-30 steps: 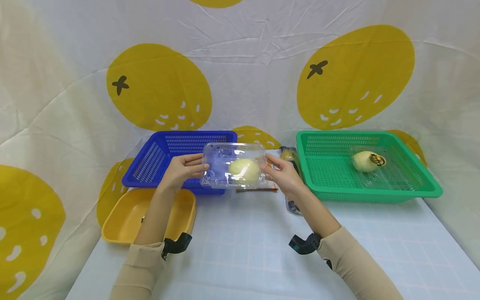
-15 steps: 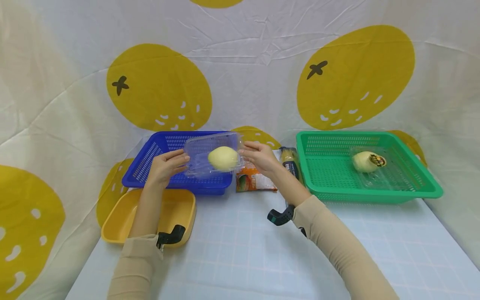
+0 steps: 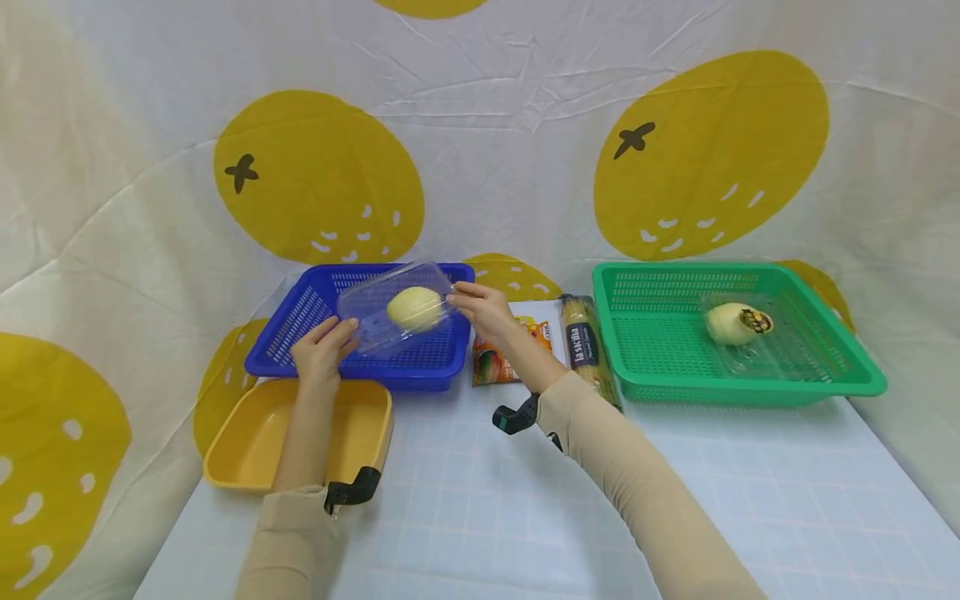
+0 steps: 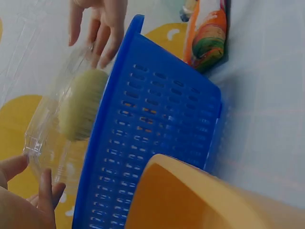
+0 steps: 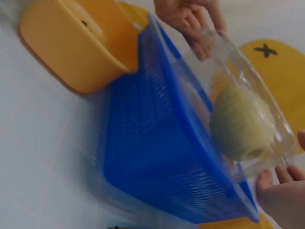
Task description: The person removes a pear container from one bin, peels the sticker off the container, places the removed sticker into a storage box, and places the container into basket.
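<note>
A clear plastic clamshell box [image 3: 366, 310] with a pale yellow, round fruit [image 3: 415, 309] inside is held tilted over the blue basket [image 3: 427, 375]. Its left end is pinched by my left hand [image 3: 321, 352], thumb on one side and fingers on the other. My right hand [image 3: 483, 312] grips the opposite, higher end. In the left wrist view the fruit [image 4: 83, 105] shows through the plastic just above the basket's rim. The right wrist view has the box [image 5: 281, 143] between both hands, with some blur.
A yellow tub [image 3: 375, 442] stands before the blue basket. Right of it lie an orange packet [image 3: 495, 364] and a pasta pack [image 3: 582, 342]. The green basket [image 3: 750, 389] on the right holds another boxed fruit [image 3: 727, 323] with a dark label.
Both hands have carried the box leftward from the table's middle to over the blue basket, and it has tilted, right end up. The packet and pasta pack have come into fuller view.
</note>
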Tool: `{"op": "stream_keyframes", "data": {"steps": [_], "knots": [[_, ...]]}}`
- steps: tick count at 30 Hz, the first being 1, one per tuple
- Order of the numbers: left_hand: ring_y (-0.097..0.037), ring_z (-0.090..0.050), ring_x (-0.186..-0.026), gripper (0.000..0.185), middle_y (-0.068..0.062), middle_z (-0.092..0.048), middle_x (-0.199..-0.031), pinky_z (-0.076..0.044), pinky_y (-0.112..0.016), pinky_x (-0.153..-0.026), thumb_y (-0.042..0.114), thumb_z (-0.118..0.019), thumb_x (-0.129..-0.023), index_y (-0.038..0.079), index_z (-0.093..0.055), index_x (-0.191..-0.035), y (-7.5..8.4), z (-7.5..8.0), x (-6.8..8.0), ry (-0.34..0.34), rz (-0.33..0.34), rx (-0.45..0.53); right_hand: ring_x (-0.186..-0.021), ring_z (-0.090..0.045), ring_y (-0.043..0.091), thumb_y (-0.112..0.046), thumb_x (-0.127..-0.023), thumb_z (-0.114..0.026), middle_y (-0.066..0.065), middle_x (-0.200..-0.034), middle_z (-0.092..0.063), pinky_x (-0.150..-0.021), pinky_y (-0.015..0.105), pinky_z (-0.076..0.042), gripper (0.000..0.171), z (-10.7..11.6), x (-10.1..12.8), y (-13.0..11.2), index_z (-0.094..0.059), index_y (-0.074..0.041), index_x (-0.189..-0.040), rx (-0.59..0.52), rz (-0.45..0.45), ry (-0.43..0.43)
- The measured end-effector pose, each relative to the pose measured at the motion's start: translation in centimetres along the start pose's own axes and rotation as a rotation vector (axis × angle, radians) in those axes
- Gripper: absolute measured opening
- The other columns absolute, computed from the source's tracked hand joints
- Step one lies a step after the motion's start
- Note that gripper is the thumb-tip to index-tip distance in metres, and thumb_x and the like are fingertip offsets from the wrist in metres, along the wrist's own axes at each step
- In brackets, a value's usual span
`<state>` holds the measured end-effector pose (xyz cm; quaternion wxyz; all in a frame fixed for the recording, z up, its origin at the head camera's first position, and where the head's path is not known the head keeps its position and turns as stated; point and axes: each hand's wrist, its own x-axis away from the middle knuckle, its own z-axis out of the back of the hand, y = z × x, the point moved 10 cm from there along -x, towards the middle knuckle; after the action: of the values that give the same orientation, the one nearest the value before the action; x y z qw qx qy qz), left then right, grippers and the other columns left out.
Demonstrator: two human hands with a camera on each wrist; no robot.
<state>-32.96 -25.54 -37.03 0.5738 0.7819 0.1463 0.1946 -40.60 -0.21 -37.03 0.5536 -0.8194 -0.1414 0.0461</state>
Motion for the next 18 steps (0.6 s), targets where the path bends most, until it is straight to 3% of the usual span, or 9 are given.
{"op": "stream_keyframes", "data": {"steps": [5,8,13,16,18], "knots": [[-0.004,-0.067,-0.075,0.057,-0.013,-0.053,-0.115,-0.055,-0.021,-0.072,0.001,-0.071,-0.08,-0.009,-0.048,-0.131,-0.5,0.3,-0.1,0.049,-0.031,-0.01,-0.138,-0.029,0.026,0.002,-0.095,-0.05,0.011,-0.153,-0.026,-0.112,0.038,-0.028,0.057,-0.9,-1.1,1.4,-0.027,-0.003,-0.147,0.05,-0.027,-0.059],[-0.002,-0.066,-0.072,0.055,-0.016,-0.054,-0.11,-0.055,-0.019,-0.07,-0.003,-0.07,-0.08,-0.011,-0.049,-0.13,-0.5,0.2,-0.2,0.057,-0.08,-0.028,-0.137,-0.032,0.024,0.0,-0.094,-0.052,0.009,-0.152,-0.028,-0.109,0.034,-0.033,0.057,-0.7,-2.1,2.2,-0.029,-0.003,-0.146,0.072,-0.002,-0.03],[0.001,-0.062,-0.06,0.05,-0.012,-0.057,-0.095,-0.055,-0.018,-0.066,-0.004,-0.071,-0.078,-0.01,-0.054,-0.125,-0.8,0.2,-0.4,0.067,-0.116,-0.162,-0.13,-0.042,0.019,-0.007,-0.089,-0.064,0.012,-0.144,-0.04,-0.101,0.026,-0.042,0.058,0.0,-4.2,3.4,-0.038,-0.001,-0.141,0.131,0.053,0.058],[0.0,-0.063,-0.059,0.047,-0.012,-0.058,-0.095,-0.055,-0.017,-0.065,0.0,-0.072,-0.079,-0.008,-0.057,-0.123,-1.0,0.4,-0.6,0.061,-0.103,-0.242,-0.132,-0.039,0.022,-0.01,-0.09,-0.063,0.012,-0.145,-0.039,-0.104,0.035,-0.04,0.062,-0.6,-4.2,3.3,-0.033,-0.003,-0.144,0.207,0.036,0.086],[0.0,-0.063,-0.057,0.047,-0.016,-0.058,-0.1,-0.054,-0.016,-0.064,0.002,-0.071,-0.08,-0.009,-0.056,-0.124,-1.0,0.4,-0.7,0.046,-0.09,-0.277,-0.136,-0.032,0.027,-0.01,-0.093,-0.057,0.011,-0.15,-0.031,-0.107,0.046,-0.035,0.064,-1.6,-3.2,2.8,-0.024,-0.006,-0.148,0.247,-0.021,0.099]]}}
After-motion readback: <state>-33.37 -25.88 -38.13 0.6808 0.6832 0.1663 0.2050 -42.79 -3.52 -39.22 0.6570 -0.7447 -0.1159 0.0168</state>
